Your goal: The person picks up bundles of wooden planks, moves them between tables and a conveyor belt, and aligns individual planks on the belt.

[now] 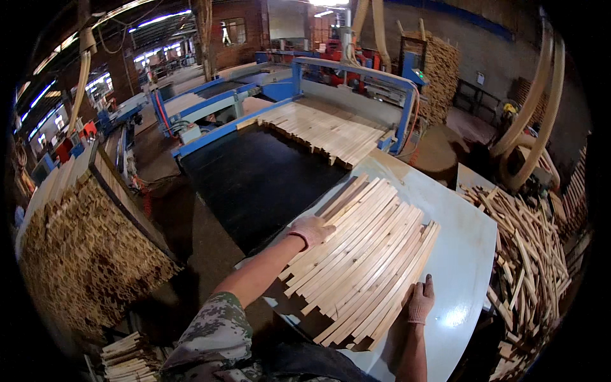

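Strip lights [160,20], reddish brick wall [252,43], window [233,32].

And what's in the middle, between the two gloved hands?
A layer of pale wooden strips lies between the left hand and the right hand, in the head view.

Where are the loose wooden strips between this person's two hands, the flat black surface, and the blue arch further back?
Wooden strips [364,253]: head view, on the upper faces, mid-spread.
Black surface [259,181]: head view, on its bare middle.
Blue arch [354,69]: head view, on its top beam.
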A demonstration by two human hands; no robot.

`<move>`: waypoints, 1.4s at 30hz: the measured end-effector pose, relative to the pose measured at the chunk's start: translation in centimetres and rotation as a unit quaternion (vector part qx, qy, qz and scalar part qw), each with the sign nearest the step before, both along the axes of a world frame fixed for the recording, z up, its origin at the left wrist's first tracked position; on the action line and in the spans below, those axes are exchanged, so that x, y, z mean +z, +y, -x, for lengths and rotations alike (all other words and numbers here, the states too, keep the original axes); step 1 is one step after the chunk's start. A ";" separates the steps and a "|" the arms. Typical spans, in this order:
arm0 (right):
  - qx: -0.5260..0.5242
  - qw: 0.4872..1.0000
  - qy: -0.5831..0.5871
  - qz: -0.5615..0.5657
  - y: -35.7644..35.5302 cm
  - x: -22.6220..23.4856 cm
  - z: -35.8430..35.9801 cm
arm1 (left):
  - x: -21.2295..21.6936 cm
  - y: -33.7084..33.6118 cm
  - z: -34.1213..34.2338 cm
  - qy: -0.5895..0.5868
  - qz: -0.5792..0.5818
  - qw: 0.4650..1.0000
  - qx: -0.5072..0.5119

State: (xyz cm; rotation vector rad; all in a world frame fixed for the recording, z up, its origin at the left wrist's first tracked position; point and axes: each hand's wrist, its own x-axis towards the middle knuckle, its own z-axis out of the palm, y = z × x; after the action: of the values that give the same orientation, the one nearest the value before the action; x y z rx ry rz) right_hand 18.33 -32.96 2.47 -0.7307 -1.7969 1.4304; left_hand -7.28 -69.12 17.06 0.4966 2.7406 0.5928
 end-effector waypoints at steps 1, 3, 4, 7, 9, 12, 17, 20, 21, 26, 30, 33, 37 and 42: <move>0.013 0.999 0.025 0.027 0.6 -0.9 0.2 | -1.3 0.1 0.8 0.022 0.012 1.000 -0.012; 0.023 0.995 0.043 0.082 -0.3 -0.2 0.1 | -1.4 -0.2 0.1 0.020 -0.008 1.000 0.016; 0.027 0.992 0.053 0.109 -0.9 0.3 0.2 | -1.4 -0.2 -0.2 0.019 -0.017 0.999 0.029; -0.008 0.990 0.096 0.105 -1.1 0.1 0.8 | -1.9 0.6 -0.6 0.021 -0.046 0.998 0.037; 0.028 0.984 0.044 0.167 -3.4 3.8 0.0 | -0.4 1.4 -2.3 0.024 -0.035 0.997 0.060; -0.022 0.995 0.059 0.070 -2.6 1.9 1.0 | -1.2 2.1 -2.9 0.080 -0.035 0.994 0.065; 0.004 0.996 0.036 0.078 -3.3 1.7 1.5 | -1.9 1.5 -2.9 0.095 -0.054 0.990 0.090; 0.034 0.996 0.075 0.034 -0.9 -1.6 1.8 | -2.7 1.8 -2.6 0.091 -0.046 0.990 0.101; 0.023 0.999 0.042 0.005 1.4 -3.1 1.2 | -1.9 1.9 -2.7 0.077 -0.057 0.993 0.075; 0.067 0.992 0.077 0.071 0.8 -2.9 1.8 | -1.4 1.4 -3.2 0.078 -0.067 0.992 0.071; 0.081 0.994 -0.078 0.013 -0.9 0.1 1.8 | -1.3 0.5 -3.9 0.080 -0.044 0.992 0.089; 0.059 0.995 -0.030 0.074 -4.5 4.1 0.3 | -2.8 1.9 -3.1 0.105 -0.034 0.989 0.098; 0.032 0.995 -0.083 0.043 -6.3 6.9 -0.7 | -1.9 2.1 -3.8 0.091 -0.068 0.990 0.088; 0.069 0.992 -0.047 0.096 -2.9 4.1 0.5 | -2.8 2.2 -3.4 0.093 -0.057 0.987 0.119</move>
State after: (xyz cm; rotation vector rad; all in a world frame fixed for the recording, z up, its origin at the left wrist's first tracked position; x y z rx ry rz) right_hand 17.81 -35.83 6.54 -0.7958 -1.8292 1.7044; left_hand -3.89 -66.87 14.28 0.2608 2.9818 0.8034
